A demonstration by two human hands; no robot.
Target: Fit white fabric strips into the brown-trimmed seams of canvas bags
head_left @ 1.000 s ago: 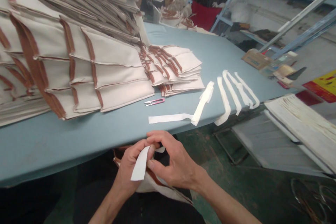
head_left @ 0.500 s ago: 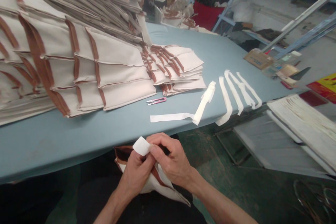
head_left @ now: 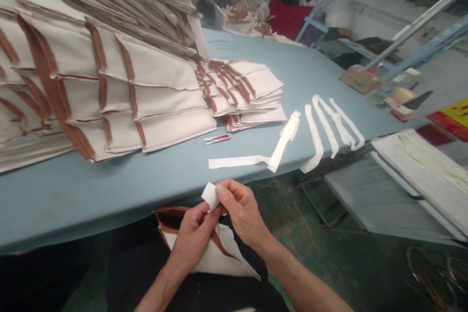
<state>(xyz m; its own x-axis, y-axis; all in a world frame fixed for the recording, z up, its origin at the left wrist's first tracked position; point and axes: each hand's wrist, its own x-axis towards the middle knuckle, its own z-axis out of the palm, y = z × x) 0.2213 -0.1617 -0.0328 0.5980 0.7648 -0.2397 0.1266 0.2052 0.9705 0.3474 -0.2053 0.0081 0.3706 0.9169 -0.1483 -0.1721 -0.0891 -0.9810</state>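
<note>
1. The left hand (head_left: 192, 236) and right hand (head_left: 243, 212) sit just off the near edge of the blue-covered table (head_left: 109, 195), fingers curled, both pinching a short white strip (head_left: 210, 196) between them.
2. Directly below the hands, clear of the table, lies a canvas piece (head_left: 215, 248): pale, folded to a point, with a brown trim (head_left: 171, 219) along its open edge. Whether the left hand grips it too is hard to tell.
3. Done, as far as shows: a tall canvas stack (head_left: 109, 92) and a lower canvas stack (head_left: 244, 90) sit on the table, brown-banded and neatly layered.
4. Left on the table, nearer its front edge, are loose white strips (head_left: 321, 131), soft and flat — one long strip (head_left: 237, 161) lies apart, just beside a pair of pink thread snips (head_left: 216, 139).
</note>
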